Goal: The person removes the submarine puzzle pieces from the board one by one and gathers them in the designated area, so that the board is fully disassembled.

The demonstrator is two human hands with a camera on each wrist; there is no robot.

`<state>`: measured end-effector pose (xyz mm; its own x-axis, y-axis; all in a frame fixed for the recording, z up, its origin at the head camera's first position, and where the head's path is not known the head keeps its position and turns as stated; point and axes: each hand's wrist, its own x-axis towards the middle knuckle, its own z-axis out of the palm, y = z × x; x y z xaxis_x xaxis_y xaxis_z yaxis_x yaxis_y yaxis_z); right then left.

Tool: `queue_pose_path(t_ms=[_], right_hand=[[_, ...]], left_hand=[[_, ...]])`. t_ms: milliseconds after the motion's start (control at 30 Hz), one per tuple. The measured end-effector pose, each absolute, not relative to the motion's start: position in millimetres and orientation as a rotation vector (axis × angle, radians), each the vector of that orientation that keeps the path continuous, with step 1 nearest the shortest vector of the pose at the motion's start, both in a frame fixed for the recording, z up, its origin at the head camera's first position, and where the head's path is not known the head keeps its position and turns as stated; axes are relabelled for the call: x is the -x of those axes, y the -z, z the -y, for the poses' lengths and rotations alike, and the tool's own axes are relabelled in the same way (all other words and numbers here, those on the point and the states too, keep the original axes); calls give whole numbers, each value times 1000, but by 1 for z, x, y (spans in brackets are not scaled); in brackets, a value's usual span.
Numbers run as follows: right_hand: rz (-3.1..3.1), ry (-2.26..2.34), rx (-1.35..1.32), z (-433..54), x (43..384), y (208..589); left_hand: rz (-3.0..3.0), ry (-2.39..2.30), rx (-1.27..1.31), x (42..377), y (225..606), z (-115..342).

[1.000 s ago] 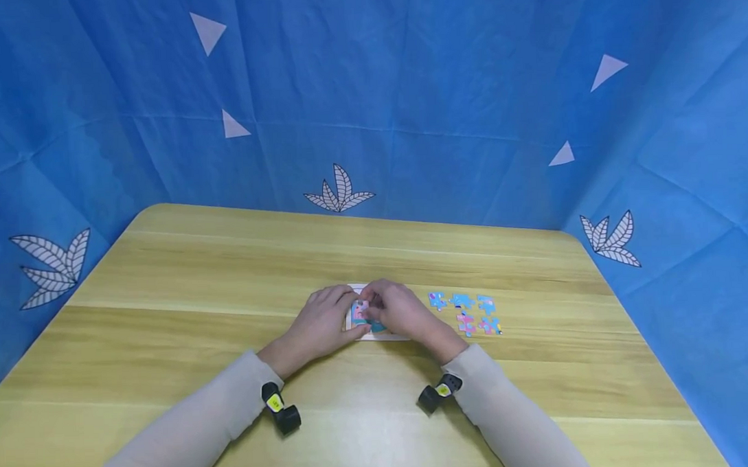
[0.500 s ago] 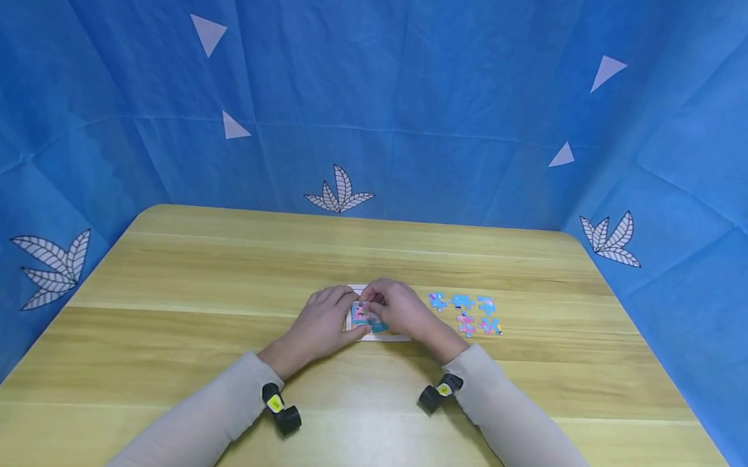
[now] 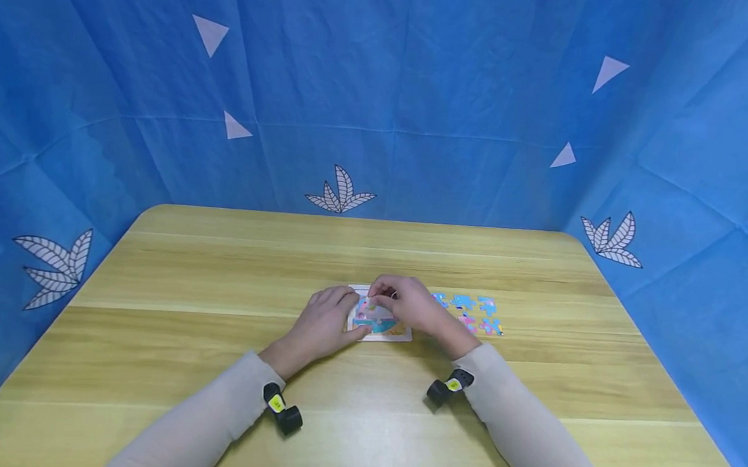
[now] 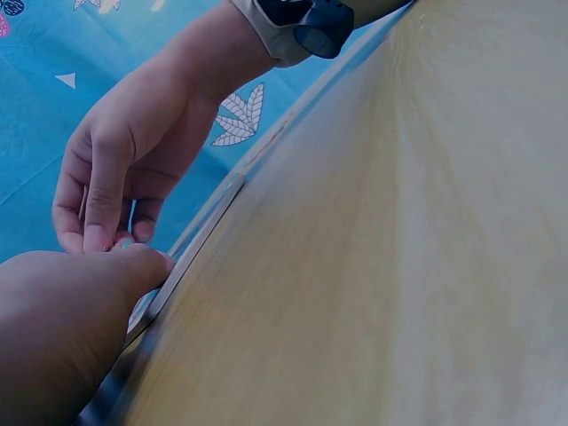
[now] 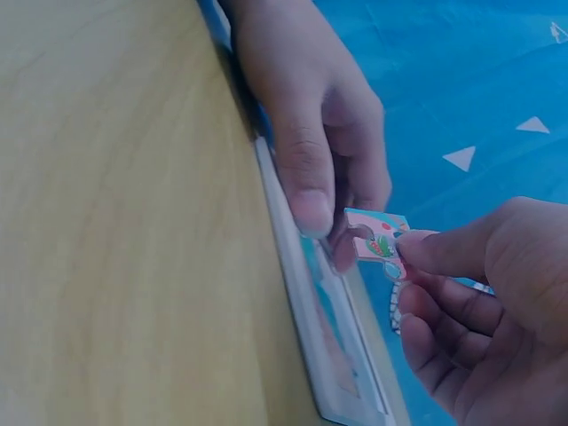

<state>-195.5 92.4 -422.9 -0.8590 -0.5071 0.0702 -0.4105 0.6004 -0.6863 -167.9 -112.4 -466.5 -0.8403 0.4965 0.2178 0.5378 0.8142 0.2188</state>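
Observation:
A small white-bordered puzzle tray [image 3: 393,339] lies on the table, with blue and pink jigsaw pieces fitted inside. My left hand [image 3: 320,325] rests over its left side, the straight thumb on the frame near the front and the fingers toward the back. Above the tray, my right hand [image 3: 411,306] pinches a jigsaw piece [image 5: 371,244] between thumb and fingertips. That piece is pink with a green and red print, tilted and lifted clear of the tray, close to the left fingertips in the right wrist view. My left hand hides the tray's left edge.
Several loose jigsaw pieces [image 3: 464,302] lie right of the tray, partly behind my right wrist. The wooden table [image 3: 227,266] ends at a blue cloth backdrop [image 3: 368,75]. Each wrist wears a black strapped camera.
My right hand has shifted slightly right and up from the tray, pinching the jigsaw piece. More of the tray's picture shows now. My left hand has stayed in place.

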Motion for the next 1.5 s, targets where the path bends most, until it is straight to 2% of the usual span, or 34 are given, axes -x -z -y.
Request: queue_pose_path(t_ms=[867,1500], right_hand=[[-2697,1170,630,-159,190,405],[-2616,1147,543,-196,189,413]], left_hand=[[2892,395,797,168,466,112],[2881,427,804,168,466,113]])
